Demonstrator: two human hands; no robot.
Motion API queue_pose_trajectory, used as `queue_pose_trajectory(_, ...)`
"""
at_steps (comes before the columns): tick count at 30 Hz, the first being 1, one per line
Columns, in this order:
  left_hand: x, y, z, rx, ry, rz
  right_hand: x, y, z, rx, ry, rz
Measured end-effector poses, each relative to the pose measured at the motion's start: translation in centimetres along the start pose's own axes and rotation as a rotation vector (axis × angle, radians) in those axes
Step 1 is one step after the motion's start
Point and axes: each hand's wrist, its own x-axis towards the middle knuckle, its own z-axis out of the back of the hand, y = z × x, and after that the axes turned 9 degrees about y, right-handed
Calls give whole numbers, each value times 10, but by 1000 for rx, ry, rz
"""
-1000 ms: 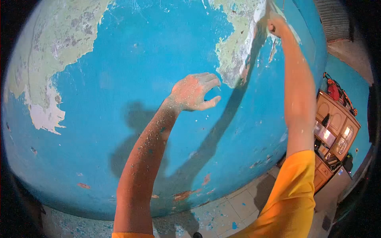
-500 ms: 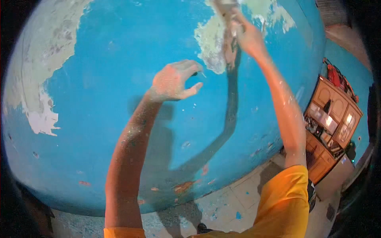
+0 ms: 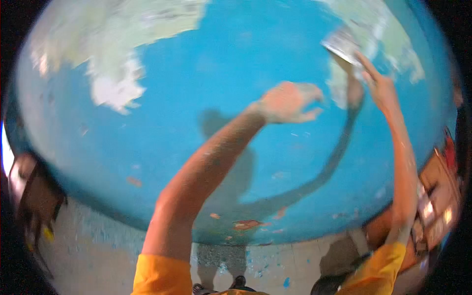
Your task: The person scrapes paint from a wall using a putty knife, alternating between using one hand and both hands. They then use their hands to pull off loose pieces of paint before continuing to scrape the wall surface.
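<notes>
A blue painted wall [image 3: 187, 88] fills most of the view, with pale bare patches where the paint is gone. My right hand [image 3: 382, 91] grips a wide-bladed scraper [image 3: 342, 45], index finger stretched along it. Its metal blade is at the left edge of the upper-right bare patch [image 3: 381, 29]. My left hand [image 3: 290, 102] hangs in front of the blue paint, left of the scraper, holding nothing, with fingers curved and thumb apart. Another large bare patch [image 3: 115, 64] spreads across the upper left.
Blue paint flakes [image 3: 286, 282] lie scattered on the tiled floor [image 3: 98, 246] below the wall. A wooden cabinet [image 3: 437, 191] stands at the right edge, and a dark piece of furniture [image 3: 42, 196] at the lower left. My shadow falls across the wall.
My view has swung left, shifting the wall patches rightward. The scraper in my right hand is lower against its bare patch. My left hand stays open before the wall.
</notes>
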Motion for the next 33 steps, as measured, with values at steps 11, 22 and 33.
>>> queue_pose_trajectory(11, -60, 24, 56, -153, -70, 234, 142, 167, -2, -25, 59, 69)
queue_pose_trajectory(22, -66, 34, 57, -222, 113, 114, 196, 290, -13, -129, 168, 65)
queue_pose_trajectory(33, -67, 37, 61, -538, 19, -58, 262, 364, -25, 48, -9, -36)
